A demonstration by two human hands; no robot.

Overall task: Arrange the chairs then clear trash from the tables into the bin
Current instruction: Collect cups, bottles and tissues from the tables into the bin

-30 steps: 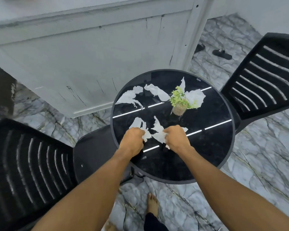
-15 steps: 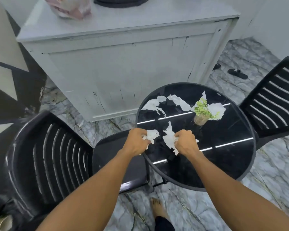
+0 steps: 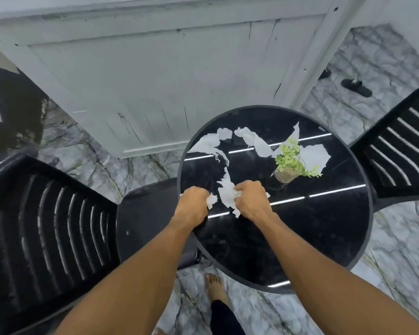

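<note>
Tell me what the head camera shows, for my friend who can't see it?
Two hands, left hand and right hand, each clutch crumpled white tissue over a round black table. More torn tissue pieces lie on its far side around a small potted plant. Black chairs stand on either side.

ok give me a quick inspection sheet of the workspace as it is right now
surface: round black table, glossy, light strips reflected
job's things: torn white paper pieces at the far side; two black chairs, left chair and right chair; no bin seen
clutter: small potted plant upright on the table
grippers: left hand closed on a paper scrap; right hand closed on a larger crumpled piece
cables: nothing seen
surroundings: grey counter, marble floor, black sandal, bare foot
</note>
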